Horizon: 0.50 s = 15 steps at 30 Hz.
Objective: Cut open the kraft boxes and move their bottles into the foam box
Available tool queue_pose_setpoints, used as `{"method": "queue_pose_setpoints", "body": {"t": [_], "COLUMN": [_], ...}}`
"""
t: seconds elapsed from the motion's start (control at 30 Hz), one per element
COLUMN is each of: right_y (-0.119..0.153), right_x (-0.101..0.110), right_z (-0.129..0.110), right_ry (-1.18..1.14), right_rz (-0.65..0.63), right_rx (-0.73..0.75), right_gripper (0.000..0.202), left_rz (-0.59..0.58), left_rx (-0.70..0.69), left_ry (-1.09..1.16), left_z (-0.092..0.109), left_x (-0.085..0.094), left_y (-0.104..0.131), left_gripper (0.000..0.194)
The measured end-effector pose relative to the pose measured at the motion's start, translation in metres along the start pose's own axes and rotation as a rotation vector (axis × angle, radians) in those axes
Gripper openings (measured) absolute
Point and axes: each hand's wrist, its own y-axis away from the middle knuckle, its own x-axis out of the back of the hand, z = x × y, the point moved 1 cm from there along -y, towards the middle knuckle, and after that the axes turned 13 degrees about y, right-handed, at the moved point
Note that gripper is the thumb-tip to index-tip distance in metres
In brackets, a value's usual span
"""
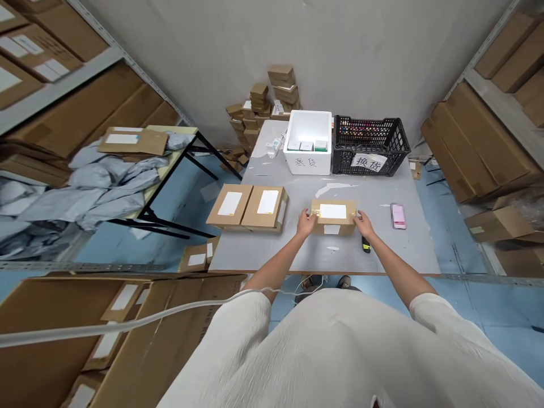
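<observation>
A taped cardboard box [334, 226] with white labels on its top and front lies on the grey table [263, 255], in front of me. My left hand [306, 222] grips its left end, fingers at the taped edge. On the opposite end, my right hand [363, 224] holds the box with bent fingers. Just below the right hand lies a small black and yellow object [366, 245], partly covered by that hand. Two labelled cardboard boxes, a left one [225, 218] and a right one [254, 218], stand side by side to the left.
A white foam box [308, 164] with small boxes inside and a black crate [369, 144] stand at the table's back. A phone [398, 216] lies at right. Grey bags cover a side table [174, 150]. A large open carton [170, 323] and a cable [170, 313] are at lower left.
</observation>
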Motion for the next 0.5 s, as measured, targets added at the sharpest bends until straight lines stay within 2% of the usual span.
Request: {"method": "queue_pose_setpoints", "body": {"t": [0.1,0.2,0.33,0.5], "right_y": [0.004,0.006,0.001,-0.008], "right_x": [-0.006,-0.012,-0.017,-0.021], "right_z": [0.01,0.014,0.005,-0.008], "right_ry": [0.056,-0.007,-0.036,0.024], "right_rz": [-0.037,-0.049,-0.019,-0.045], "right_rx": [0.001,-0.038,-0.042,0.017], "right_gripper": [0.071,0.08,0.092,0.095], "left_rz": [-0.007,-0.071,-0.137,-0.225], "left_rx": [-0.021,-0.037,-0.055,-0.065], "left_ry": [-0.055,-0.014,0.073,0.118], "left_z": [-0.008,-0.013,-0.015,-0.015], "left_x": [0.007,0.014,0.016,0.015], "left_y": [0.002,-0.001,-0.014,-0.025], "left_gripper": [0.058,0.058,0.065,0.077]}}
